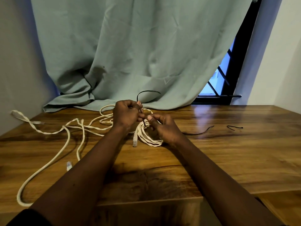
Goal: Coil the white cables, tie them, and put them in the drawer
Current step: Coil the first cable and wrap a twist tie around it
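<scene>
A coiled white cable lies on the wooden table under my hands, its plug end pointing toward me. A black zip tie arcs up from my left hand, which pinches it at the coil's top. My right hand grips the tie's lower part against the coil. More white cable sprawls loose across the table's left side, and a clear plug lies near the front left.
Two spare black zip ties lie on the table to the right. A green curtain hangs behind and drapes onto the back edge. A barred window shows at the back right.
</scene>
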